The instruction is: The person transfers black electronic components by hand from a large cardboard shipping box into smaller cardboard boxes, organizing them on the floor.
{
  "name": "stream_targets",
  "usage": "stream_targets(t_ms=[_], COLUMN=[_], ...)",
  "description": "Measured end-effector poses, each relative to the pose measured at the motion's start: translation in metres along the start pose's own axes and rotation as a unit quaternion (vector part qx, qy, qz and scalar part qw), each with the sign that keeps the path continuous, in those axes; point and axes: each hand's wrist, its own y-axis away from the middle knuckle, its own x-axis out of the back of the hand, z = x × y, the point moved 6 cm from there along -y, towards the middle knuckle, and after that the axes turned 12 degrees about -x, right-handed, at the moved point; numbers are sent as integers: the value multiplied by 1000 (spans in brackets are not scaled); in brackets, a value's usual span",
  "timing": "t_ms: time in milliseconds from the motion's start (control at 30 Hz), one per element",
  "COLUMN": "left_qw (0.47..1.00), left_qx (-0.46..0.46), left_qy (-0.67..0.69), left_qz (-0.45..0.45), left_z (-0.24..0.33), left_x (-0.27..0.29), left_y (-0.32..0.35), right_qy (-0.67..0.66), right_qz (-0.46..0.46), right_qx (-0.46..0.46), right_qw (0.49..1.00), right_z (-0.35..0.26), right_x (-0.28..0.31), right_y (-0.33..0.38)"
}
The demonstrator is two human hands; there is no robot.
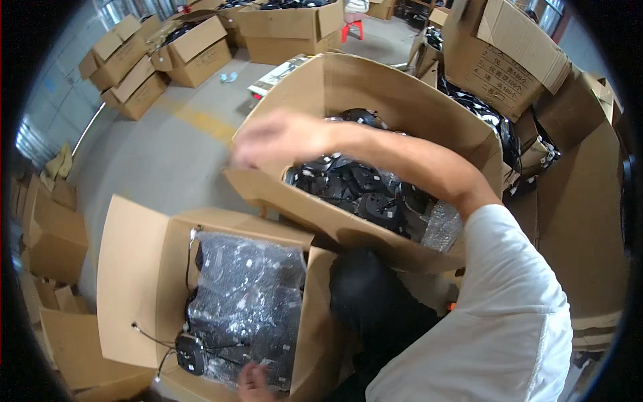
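My left hand (pixel 253 382) is at the lower edge, over the near end of a lower open carton (pixel 159 281). Its fingers look loosely bent and apart, by a sheet of clear bubble wrap (pixel 248 275), and nothing shows in them. The wrap covers dark parts in that carton. On its near left lies a black squarish unit (pixel 191 353) with thin cables. My right arm reaches across a large open carton (pixel 395 77) of black round units (pixel 378 209). My right hand (pixel 281 139) is smeared by motion above that carton's left side, so its fingers cannot be made out.
Several filled cartons (pixel 291 33) stand along the back. Another tall carton (pixel 502 74) is at the right, beside more black parts. Further cardboard boxes (pixel 53 228) line the left. A red stool (pixel 352 31) is far back. A yellow line (pixel 201 122) marks the grey floor.
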Motion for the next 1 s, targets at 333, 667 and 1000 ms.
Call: stream_targets(t_ms=[333,667,1000], left_qw=[946,980,824], left_qx=[-85,-178,-123], left_qy=[-267,60,551], left_qz=[-164,61,41], left_z=[7,135,213], left_x=[-108,-123,-141], left_y=[7,-59,-92], right_qy=[274,-183,-121], right_qz=[205,42,64], right_qx=[-475,-232,-178], right_qw=[810,955,975], right_z=[434,235,246], right_x=[18,96,54], right_y=[106,86,74])
